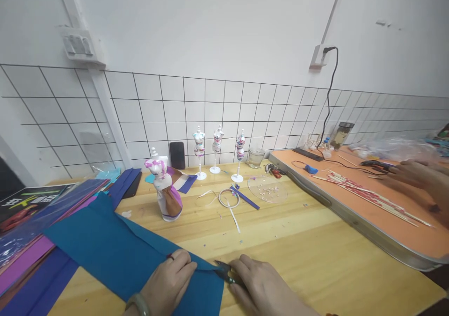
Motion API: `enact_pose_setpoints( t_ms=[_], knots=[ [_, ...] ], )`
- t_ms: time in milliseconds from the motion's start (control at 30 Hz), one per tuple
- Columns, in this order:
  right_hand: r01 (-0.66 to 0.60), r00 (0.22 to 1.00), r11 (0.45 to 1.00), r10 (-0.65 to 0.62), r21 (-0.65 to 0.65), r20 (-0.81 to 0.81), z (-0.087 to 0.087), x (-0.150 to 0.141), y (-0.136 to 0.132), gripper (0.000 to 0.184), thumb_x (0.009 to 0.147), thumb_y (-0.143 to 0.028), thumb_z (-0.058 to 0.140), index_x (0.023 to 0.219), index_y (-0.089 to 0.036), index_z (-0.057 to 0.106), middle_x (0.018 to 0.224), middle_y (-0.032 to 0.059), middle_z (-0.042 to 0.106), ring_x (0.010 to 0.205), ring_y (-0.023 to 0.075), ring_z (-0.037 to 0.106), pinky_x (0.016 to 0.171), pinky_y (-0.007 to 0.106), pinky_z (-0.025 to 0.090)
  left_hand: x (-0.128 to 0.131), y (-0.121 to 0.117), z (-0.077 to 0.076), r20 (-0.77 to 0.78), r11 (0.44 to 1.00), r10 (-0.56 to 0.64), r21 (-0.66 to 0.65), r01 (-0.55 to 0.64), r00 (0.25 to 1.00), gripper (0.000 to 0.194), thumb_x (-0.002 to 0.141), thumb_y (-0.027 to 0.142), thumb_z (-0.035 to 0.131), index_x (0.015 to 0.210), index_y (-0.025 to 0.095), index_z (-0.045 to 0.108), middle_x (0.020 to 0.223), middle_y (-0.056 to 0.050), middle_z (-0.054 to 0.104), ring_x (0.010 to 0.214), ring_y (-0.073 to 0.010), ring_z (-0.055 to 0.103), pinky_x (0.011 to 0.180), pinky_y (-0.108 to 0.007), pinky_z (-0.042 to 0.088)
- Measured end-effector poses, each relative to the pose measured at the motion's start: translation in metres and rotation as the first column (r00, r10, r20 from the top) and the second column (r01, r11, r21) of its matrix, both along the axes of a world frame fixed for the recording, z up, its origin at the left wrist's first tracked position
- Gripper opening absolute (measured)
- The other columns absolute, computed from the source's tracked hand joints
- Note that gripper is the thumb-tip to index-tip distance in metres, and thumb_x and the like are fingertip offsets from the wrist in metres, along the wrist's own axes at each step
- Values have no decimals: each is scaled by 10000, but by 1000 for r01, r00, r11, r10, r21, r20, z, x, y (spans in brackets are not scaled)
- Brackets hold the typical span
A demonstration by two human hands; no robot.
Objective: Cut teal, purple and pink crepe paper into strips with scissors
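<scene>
Right hand [261, 283] grips dark-bladed metal scissors [222, 273] at the right end of the folded teal sheet [115, 248], near on the wooden counter [301, 255]; left hand [170, 278] lies on it, pinch unclear. Best keep the fold taut, snipping slowly.

Left hand [171, 278] bent downward, right hand [260, 282] curled closed

co-worker's hand [421, 178] blurred, magazine [30, 203] cut off (left edge)
</scene>
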State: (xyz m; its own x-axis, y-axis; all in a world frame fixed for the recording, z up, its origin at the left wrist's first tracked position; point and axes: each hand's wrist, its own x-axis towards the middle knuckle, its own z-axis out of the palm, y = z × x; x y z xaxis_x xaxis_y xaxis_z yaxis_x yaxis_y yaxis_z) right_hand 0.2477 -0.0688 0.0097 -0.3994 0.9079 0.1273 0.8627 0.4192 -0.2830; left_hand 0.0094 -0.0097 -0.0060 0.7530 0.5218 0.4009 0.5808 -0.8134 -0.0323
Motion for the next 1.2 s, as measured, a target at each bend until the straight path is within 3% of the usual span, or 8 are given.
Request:
enact_pose_setpoints(
  t_ms=[333,567,733,1200],
  knots=[
    [-17,1000,1000,17,2,-26,4,-8,5,204,820,-196,493,993,-170,599,837,69,643,744,202,629,658,278,477,0,0,-1,85,1000,-16,12,15,996,312,868,73,279,790,196,554,734,-18,514,642,-124,499,567,-192,445],
    [2,1000,997,-4,-80,-24,13,-16,10,278,813,-164,484,1077,-182,568,926,70,642,817,206,634,710,282,480,1,0,1,128,999,-31,22,29,991,258,863,91,341,817,208,566,732,-4,503,669,-116,495,593,-167,445],
    [12,998,996,-7,-86,57,6,-18,15,254,785,-122,497,1026,-172,560,915,68,649,770,230,648,640,306,491,0,0,0,111,999,-34,17,33,993,232,847,86,369,828,211,564,737,-4,505,699,-124,496,617,-174,450],
    [-55,995,998,55,1,82,-10,-17,18,349,762,-35,566,1090,-149,530,874,63,672,746,218,664,622,284,498,0,1,-9,84,1000,-13,10,12,996,285,798,36,339,822,201,571,735,-21,520,693,-143,499,575,-190,447]
  ],
)
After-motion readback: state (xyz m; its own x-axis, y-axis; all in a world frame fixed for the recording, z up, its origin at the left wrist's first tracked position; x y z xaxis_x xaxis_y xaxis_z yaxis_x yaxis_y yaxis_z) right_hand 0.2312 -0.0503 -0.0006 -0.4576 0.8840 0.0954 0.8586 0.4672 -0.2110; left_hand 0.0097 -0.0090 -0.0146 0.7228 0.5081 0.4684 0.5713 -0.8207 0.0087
